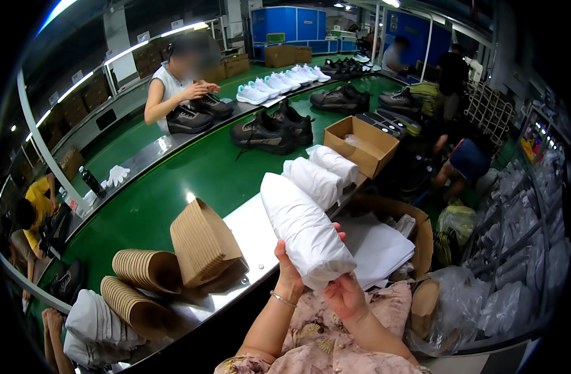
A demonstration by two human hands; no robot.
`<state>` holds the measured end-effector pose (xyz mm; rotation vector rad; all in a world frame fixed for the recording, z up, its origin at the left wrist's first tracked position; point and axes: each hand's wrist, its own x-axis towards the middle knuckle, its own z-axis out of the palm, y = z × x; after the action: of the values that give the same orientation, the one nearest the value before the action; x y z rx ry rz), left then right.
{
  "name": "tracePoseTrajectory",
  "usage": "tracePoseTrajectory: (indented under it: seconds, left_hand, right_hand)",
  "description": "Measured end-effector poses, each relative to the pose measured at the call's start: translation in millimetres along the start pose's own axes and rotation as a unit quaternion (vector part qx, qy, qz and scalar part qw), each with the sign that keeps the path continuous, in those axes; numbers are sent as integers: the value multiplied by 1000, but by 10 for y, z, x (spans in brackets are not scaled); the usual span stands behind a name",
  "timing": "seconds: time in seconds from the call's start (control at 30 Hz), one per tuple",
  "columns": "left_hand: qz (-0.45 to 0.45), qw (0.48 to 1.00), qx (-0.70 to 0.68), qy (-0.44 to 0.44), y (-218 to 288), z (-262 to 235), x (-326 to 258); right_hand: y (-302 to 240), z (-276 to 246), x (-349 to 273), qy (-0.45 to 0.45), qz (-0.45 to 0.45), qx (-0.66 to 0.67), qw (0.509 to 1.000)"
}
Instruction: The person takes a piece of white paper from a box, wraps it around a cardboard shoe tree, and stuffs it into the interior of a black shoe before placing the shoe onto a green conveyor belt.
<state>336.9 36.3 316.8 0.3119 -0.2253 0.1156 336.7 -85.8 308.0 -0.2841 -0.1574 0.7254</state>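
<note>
Left hand (290,267) and right hand (343,294) grip a long white paper-wrapped bundle (305,230), fingers curled around its lower end; two similar white bundles (323,174) lie just beyond it. Stacked brown cardboard inserts (201,242) sit left of it.

Both forearms are raised from the lower edge, close together. The left hand (290,265) is curled in a grip; the right hand (343,293) is cupped, fingers closed.

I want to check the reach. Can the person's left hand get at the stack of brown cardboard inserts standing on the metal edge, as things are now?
Probably not at once: the left hand and right hand both hold the white paper-wrapped bundle. The stack of brown cardboard inserts stands close on its left, with nothing between.
</note>
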Motion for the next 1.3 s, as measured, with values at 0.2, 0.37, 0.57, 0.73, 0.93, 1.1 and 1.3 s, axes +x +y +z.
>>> tracePoseTrajectory:
  seconds: [0.2,0.37,0.57,0.73,0.93,1.1,1.3]
  left_hand:
    - [10,997,83,1,74,-13,202]
    - [27,966,221,131,357,-121,712]
    - [133,913,348,168,318,-365,2028]
    - [176,891,355,221,304,-454,2916]
    - [212,854,365,305,478,-568,3556]
    - [82,859,391,319,826,-739,3994]
    - [114,596,683,406,1737,-1248,4423]
  right_hand:
    - [-159,23,131,65,-42,-130,989]
    - [-717,-54,460,68,-38,-482,872]
    - [-1350,42,1817,-59,-187,-561,804]
    - [-1556,-44,2760,60,-218,-480,848]
    - [-1688,28,3462,148,-105,-307,934]
    - [-1813,112,4038,192,-119,-388,894]
    - [-2209,126,4820,142,-128,-706,682]
